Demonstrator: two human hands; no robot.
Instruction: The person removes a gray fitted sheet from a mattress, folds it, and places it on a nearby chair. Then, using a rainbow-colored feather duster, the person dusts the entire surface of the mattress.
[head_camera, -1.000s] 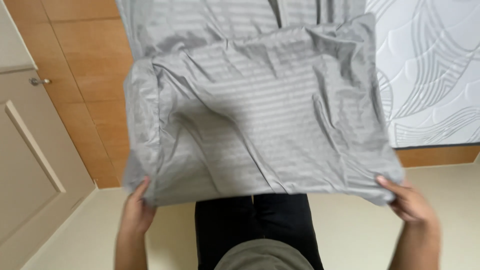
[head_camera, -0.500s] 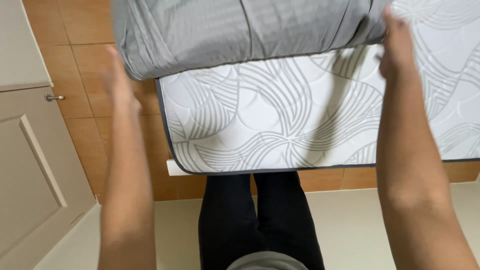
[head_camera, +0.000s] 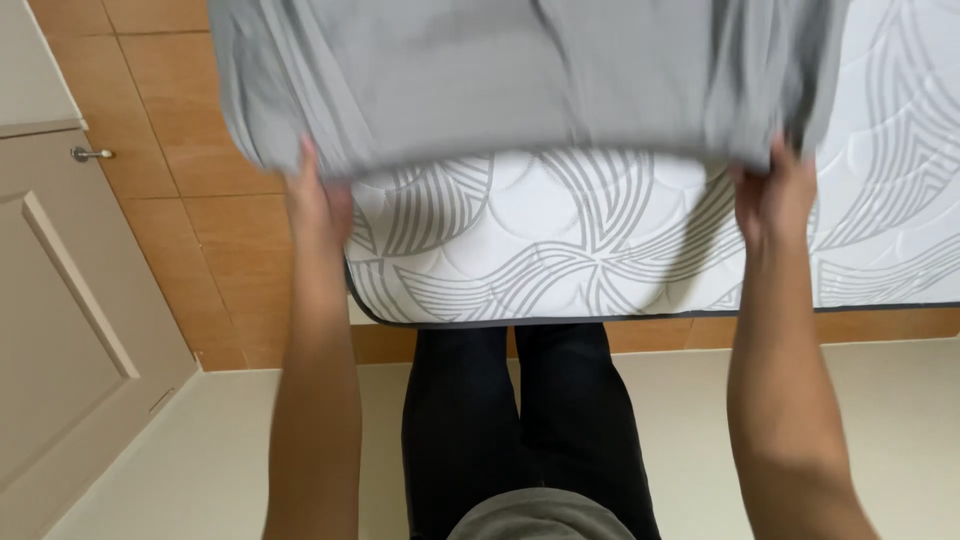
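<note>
A grey striped pillow (head_camera: 520, 80) in its case fills the top of the head view, blurred by motion, held over a white mattress (head_camera: 560, 240) with grey curved line patterns. My left hand (head_camera: 315, 195) grips the pillow's lower left corner. My right hand (head_camera: 775, 195) grips its lower right corner. Both arms reach forward from the bottom of the view, with my dark trousers (head_camera: 520, 420) between them.
A beige door (head_camera: 70, 330) with a metal handle (head_camera: 92, 154) stands at the left. The wall behind the mattress is brown tile (head_camera: 200, 230). The floor below is cream coloured (head_camera: 250, 470). The mattress edge runs just ahead of my legs.
The pillow went from hanging low in front of me up over the mattress, then came slightly lower. My hands stay on its two near corners.
</note>
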